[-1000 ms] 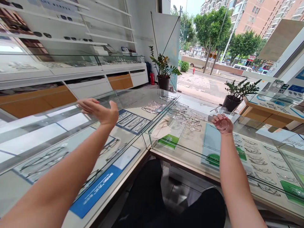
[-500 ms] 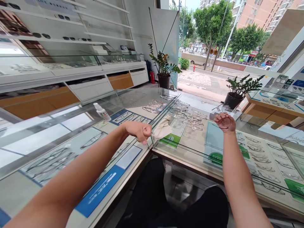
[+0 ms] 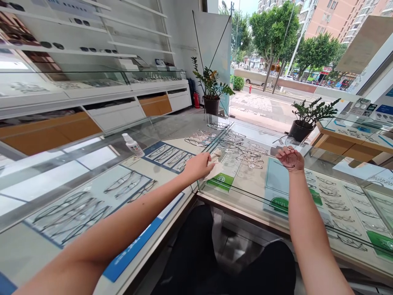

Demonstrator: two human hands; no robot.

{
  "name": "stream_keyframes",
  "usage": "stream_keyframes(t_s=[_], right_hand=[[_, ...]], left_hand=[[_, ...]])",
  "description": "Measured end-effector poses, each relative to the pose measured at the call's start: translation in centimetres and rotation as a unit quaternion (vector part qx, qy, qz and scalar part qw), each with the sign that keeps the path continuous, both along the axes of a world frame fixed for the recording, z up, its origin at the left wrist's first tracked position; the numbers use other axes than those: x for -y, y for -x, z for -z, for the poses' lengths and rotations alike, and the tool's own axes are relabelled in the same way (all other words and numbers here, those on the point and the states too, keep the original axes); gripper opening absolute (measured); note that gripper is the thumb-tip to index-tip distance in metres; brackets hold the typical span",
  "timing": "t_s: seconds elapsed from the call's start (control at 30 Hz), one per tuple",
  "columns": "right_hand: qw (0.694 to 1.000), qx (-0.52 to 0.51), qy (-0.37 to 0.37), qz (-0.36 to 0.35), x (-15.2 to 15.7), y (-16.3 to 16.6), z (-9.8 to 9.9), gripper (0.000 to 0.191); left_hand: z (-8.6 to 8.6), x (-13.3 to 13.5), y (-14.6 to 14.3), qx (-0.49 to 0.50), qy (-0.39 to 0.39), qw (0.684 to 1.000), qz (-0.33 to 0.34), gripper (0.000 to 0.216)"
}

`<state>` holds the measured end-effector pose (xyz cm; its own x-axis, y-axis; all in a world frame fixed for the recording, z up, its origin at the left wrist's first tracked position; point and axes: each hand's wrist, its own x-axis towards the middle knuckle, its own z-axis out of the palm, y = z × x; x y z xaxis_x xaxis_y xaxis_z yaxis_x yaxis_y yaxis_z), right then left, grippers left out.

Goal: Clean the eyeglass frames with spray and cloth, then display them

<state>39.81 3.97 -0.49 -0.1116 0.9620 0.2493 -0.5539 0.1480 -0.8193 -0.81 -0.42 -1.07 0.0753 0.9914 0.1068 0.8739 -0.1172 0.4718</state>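
A pair of thin-rimmed eyeglasses [image 3: 291,159] is in my right hand [image 3: 290,157], which is raised over the right glass counter with its fingers curled around the frame. My left hand [image 3: 197,167] is at the corner where the two counters meet. Its thumb and fingers close on a crumpled beige cleaning cloth [image 3: 216,159] lying on the glass, and the hand covers part of it. Below the cloth, a green card [image 3: 220,181] shows through the glass. On the left counter a white spray bottle [image 3: 132,145] stands upright.
Under the glass lie rows of eyeglass frames [image 3: 172,155] and more frames [image 3: 334,196] at right. Potted plants [image 3: 211,102] stand beyond the counters. Shelves with sunglasses [image 3: 89,49] line the left wall. The counter's front edge [image 3: 245,213] runs above my legs.
My left hand has moved right and slightly up, from beside the cloth onto it. My right hand has stayed almost still with the eyeglasses.
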Motion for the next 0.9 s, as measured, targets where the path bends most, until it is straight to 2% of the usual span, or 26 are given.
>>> stream_keyframes(t_s=[0.2, 0.37, 0.47, 0.6, 0.63, 0.73, 0.77, 0.8, 0.9], right_hand=[[1.000, 0.000, -0.007, 0.008, 0.8, 0.9, -1.0, 0.047], [0.999, -0.016, -0.029, 0.042, 3.3, 4.0, -3.0, 0.033], [0.992, 0.009, -0.009, 0.123, 7.3, 6.8, -3.7, 0.027], [0.975, 0.010, 0.022, 0.222, 14.7, 11.3, -3.4, 0.024], [0.972, 0.008, 0.039, 0.232, 16.5, 12.4, -3.2, 0.024], [0.963, 0.020, 0.072, 0.257, 20.6, 15.2, -2.5, 0.026], [0.961, 0.029, 0.078, 0.264, 21.5, 16.0, -2.3, 0.026], [0.958, 0.037, 0.082, 0.271, 22.1, 16.6, -2.0, 0.025], [0.950, 0.045, 0.095, 0.294, 23.1, 18.0, -1.4, 0.023]], left_hand=[[-0.2, -0.4, 0.7, 0.092, 0.013, 0.996, -0.007, 0.015], [-1.1, -0.3, 0.1, 0.261, 0.032, 0.965, -0.004, 0.011], [-1.7, 0.5, -1.1, 0.384, 0.085, 0.918, 0.038, 0.013], [-1.8, 3.7, -3.1, 0.507, 0.167, 0.839, 0.102, 0.021], [-1.7, 4.7, -3.4, 0.543, 0.202, 0.808, 0.111, 0.022], [-1.2, 7.5, -4.1, 0.640, 0.330, 0.685, 0.117, 0.022], [-1.0, 8.2, -4.3, 0.650, 0.357, 0.660, 0.118, 0.023], [-0.9, 8.8, -4.4, 0.650, 0.369, 0.653, 0.124, 0.024], [-0.9, 10.1, -4.8, 0.632, 0.370, 0.662, 0.158, 0.029]])
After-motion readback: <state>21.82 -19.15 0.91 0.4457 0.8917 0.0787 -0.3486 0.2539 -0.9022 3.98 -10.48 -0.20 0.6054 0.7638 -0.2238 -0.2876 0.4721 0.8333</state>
